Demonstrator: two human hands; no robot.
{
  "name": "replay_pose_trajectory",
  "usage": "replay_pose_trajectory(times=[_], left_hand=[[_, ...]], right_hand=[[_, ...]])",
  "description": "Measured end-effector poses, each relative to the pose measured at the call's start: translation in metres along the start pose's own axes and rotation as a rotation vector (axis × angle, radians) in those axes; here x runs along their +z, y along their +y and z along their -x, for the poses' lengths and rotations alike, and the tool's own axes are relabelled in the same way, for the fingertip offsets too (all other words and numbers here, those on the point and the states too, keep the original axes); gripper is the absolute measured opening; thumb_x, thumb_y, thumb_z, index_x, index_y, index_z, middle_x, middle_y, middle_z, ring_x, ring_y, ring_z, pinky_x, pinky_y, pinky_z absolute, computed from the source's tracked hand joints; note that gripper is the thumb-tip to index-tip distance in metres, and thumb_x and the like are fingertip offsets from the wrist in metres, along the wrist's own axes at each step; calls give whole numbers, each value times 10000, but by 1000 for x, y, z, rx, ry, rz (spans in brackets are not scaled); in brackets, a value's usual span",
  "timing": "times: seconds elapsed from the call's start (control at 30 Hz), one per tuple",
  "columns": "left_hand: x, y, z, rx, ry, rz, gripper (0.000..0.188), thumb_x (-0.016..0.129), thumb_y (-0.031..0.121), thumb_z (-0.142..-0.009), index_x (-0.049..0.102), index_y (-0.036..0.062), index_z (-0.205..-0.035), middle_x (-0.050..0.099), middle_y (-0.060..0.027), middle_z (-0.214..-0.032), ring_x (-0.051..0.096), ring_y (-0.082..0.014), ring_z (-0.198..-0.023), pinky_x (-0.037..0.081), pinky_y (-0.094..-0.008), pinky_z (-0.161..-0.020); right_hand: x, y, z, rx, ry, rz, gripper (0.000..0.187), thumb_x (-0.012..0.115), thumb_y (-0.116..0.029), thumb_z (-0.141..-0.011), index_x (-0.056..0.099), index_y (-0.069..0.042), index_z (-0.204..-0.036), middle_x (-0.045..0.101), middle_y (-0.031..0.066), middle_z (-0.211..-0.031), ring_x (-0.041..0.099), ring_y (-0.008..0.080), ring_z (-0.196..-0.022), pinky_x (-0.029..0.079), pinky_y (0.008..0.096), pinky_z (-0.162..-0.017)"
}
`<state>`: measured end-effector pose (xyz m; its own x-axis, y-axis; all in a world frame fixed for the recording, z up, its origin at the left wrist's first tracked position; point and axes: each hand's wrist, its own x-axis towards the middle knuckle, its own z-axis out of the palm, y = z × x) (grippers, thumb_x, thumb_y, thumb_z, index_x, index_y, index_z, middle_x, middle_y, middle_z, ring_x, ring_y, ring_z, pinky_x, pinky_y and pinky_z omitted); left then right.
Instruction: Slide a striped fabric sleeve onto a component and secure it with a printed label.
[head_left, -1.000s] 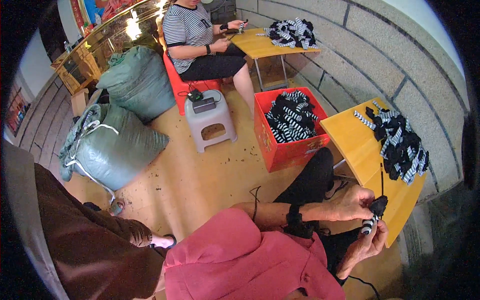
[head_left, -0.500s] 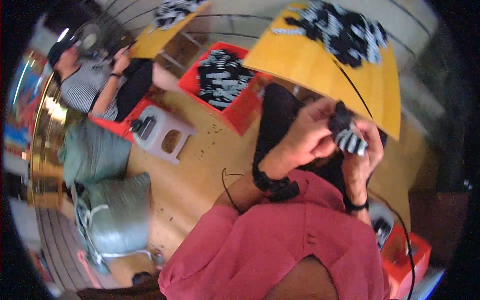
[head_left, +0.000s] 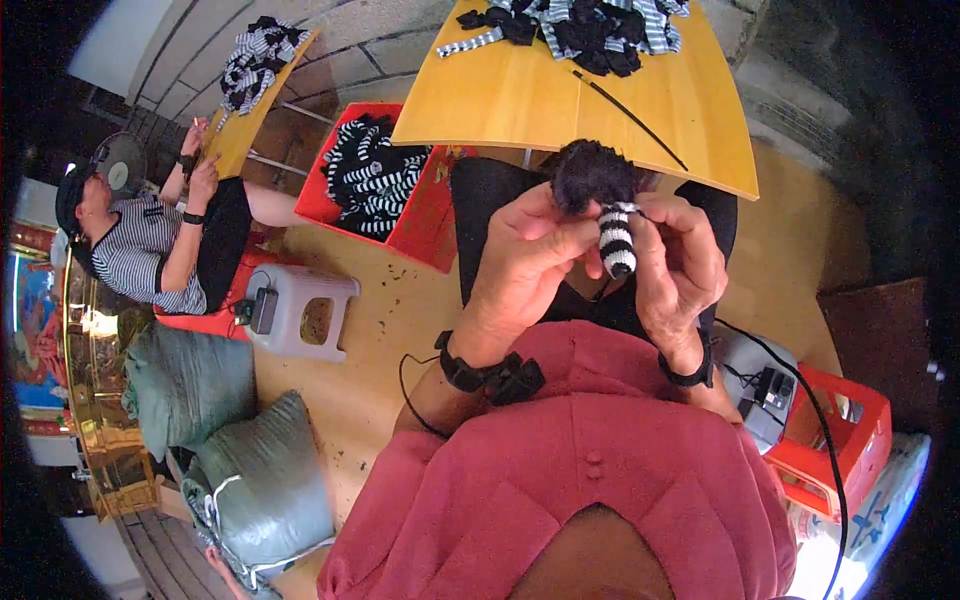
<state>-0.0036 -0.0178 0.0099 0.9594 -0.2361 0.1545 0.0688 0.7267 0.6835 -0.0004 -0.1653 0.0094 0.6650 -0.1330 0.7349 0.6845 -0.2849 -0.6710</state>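
Close in front of my chest, over my lap, I hold a small knit piece (head_left: 617,242) with black and white stripes and a fuzzy black end. The fuzzy end stands up toward the table, and the rounded striped end points down at me. My left hand (head_left: 530,250) pinches it from the left, thumb against the stripes. From the right, my right hand (head_left: 682,255) grips its edge between thumb and fingers. Just beyond, on the yellow table (head_left: 480,100), lie a thin black rod (head_left: 632,120) and a heap of similar striped and black knit pieces (head_left: 600,35).
A red crate (head_left: 440,220) full of striped knit pieces stands left of the table. Farther left, a person (head_left: 150,240) sits by another yellow table (head_left: 237,140). A grey stool (head_left: 300,305) and stuffed green sacks (head_left: 265,480) are on the floor. A red stool (head_left: 855,440) and black cable (head_left: 815,400) are at right.
The view has swung, so the table and crate sit farther left. My hands have turned the knit piece: its striped end now points down toward me and the fuzzy black part up.
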Motion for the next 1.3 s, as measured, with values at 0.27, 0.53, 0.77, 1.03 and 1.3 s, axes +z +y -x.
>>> replay_pose_trajectory(times=[0.27, 0.53, 0.77, 1.03, 1.3], left_hand=[[2, 11, 1, -28, -12, -229, 239, 653, 16, -790, 591, -8, -1020, 626, -74, -916, 601, -136, -745, 520, -263, -628], [-11, 17, 5, -54, -96, -414, 176, 702, 66, -765, 612, 9, -906, 607, -18, -695, 507, -72, -556, 401, -188, -481], [10, 35, 18, -200, 39, -774, 98, 664, 65, -785, 614, 9, -849, 620, -81, -700, 580, -136, -591, 448, -244, -534], [6, 25, 11, 945, -302, -1534, 282, 606, -52, -625, 609, -11, -904, 600, -144, -896, 614, -288, -708, 500, -338, -592], [6, 19, 20, 802, -187, -1449, 226, 632, -60, -680, 591, -12, -897, 589, -138, -882, 607, -240, -727, 498, -309, -606]], right_hand=[[-1, 1, -3, -182, -46, -23, 146, 614, 57, -720, 570, 12, -852, 627, 139, -790, 615, 218, -635, 481, 274, -550], [-1, 4, -4, -225, -96, -93, 157, 632, 61, -707, 577, 23, -850, 620, 151, -796, 626, 265, -696, 500, 310, -612], [-19, 2, -16, -211, -309, -128, 182, 660, 43, -703, 623, 6, -877, 608, 145, -820, 603, 243, -691, 475, 282, -594], [-24, -22, -11, 652, -358, -399, 131, 667, -65, -803, 617, -13, -912, 594, -12, -721, 514, 56, -636, 414, 215, -533], [-14, -8, -8, 177, -375, 38, 115, 593, 34, -781, 613, 30, -894, 622, 63, -746, 571, 78, -689, 461, 213, -627]])
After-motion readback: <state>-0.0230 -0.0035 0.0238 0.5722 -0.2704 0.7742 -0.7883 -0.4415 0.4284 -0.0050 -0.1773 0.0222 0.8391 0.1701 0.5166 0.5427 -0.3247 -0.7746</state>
